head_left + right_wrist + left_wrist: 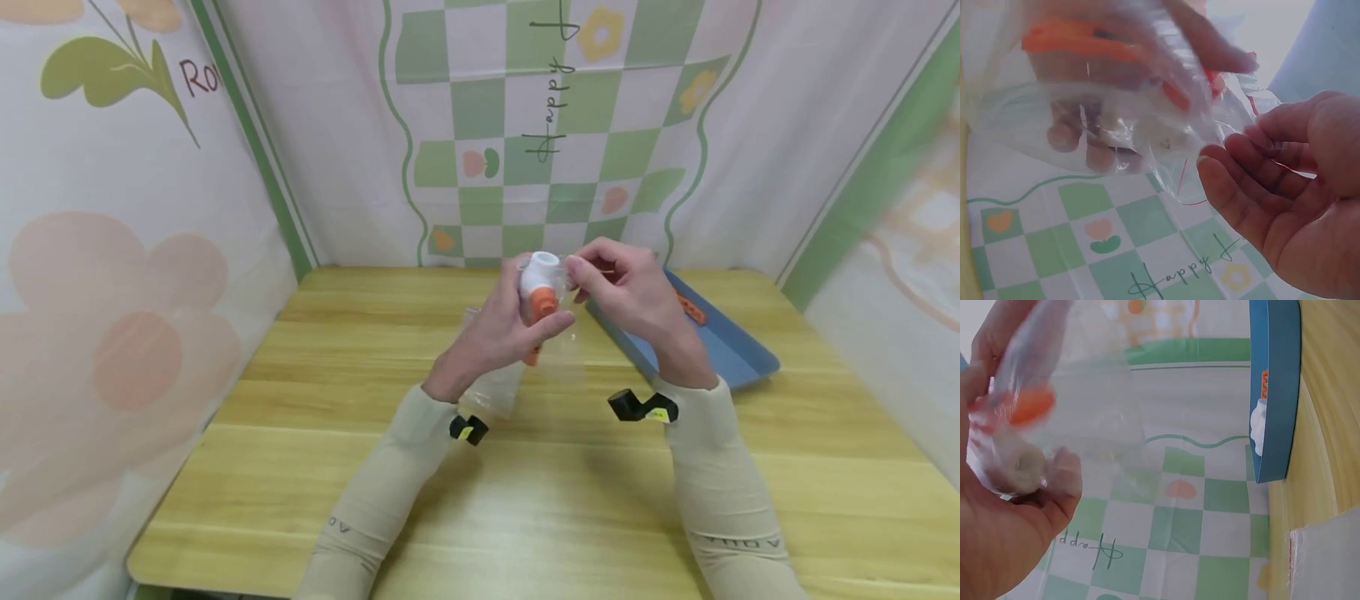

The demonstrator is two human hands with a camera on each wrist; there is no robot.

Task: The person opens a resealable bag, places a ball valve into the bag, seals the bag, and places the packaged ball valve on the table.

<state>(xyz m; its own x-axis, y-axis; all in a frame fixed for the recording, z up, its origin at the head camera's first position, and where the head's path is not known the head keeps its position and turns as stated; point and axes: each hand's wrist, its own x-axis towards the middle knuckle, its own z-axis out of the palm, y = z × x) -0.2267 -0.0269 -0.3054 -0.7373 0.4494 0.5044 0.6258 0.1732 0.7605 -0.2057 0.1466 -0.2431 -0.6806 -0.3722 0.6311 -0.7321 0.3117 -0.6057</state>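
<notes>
My left hand [495, 321] grips a rounded white piece [543, 271] with a ring-shaped opening on top and an orange stub [543, 302] on its side. Clear plastic of a zip bag [1141, 134] overlaps the piece and the left fingers in the right wrist view, and a long orange part [1079, 40] shows through it. On the other side my right hand [626, 287] pinches the bag's edge, by the thin red zip line. The left wrist view shows the bag's loose plastic [1097, 406] spreading out from the left hand, with the orange part blurred.
A blue tray [731, 346] stands at the right rear of the wooden table [300, 467], holding an orange piece [692, 308] and a white piece [1259, 428]. Another clear plastic bag [495, 392] lies beneath the left hand. Printed curtains [345, 167] enclose the back and sides.
</notes>
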